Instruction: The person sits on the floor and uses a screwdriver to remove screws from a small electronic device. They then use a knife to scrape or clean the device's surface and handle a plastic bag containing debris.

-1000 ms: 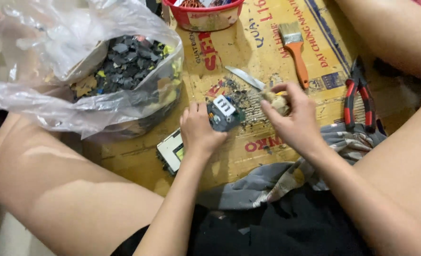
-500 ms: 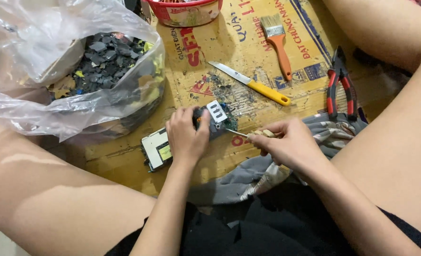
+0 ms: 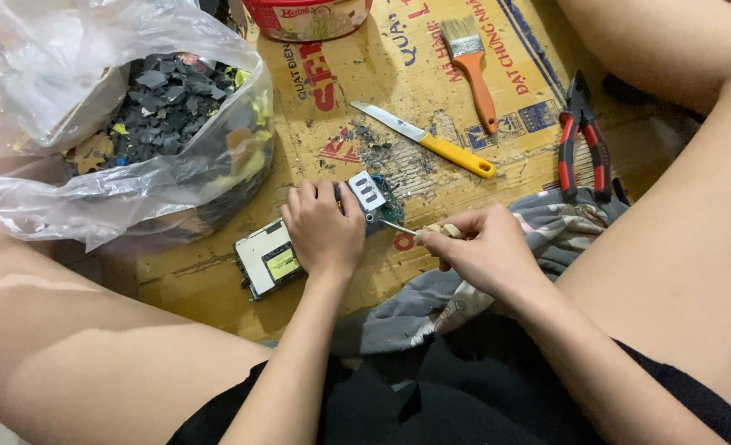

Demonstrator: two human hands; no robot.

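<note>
Circuit board (image 3: 378,198) with its white connector block sits on the flattened cardboard sheet (image 3: 365,91), near centre, and this is the part we are working on.

Proceeding left to right: at far left a clear plastic bag (image 3: 69,107) holds dark broken scraps. Just right of it lies a flat grey-and-white module (image 3: 265,259) with a yellow label. Our left hand (image 3: 324,231) presses down on the circuit board, fingers curled over its near edge and pinning it flat against the cardboard. Our right hand (image 3: 485,251) is closed around the pale handle of a thin metal probe tool (image 3: 419,231), whose tip meets the board's lower edge. A grey patterned cloth (image 3: 456,297) lies beneath that hand.

Beyond, well apart from both hands, we note a red tub (image 3: 312,21), a yellow-handled knife (image 3: 427,140), an orange-handled paintbrush (image 3: 472,70) and red-handled pliers (image 3: 583,140) at far right.

Handling judgement: the board appears light, stiff and brittle, with components that could snap off under side load. We recommend gripping it by the edges or by the connector block, keeping pressure vertical, and bracing it firmly, since a small rigid part can skid on cardboard.
</note>
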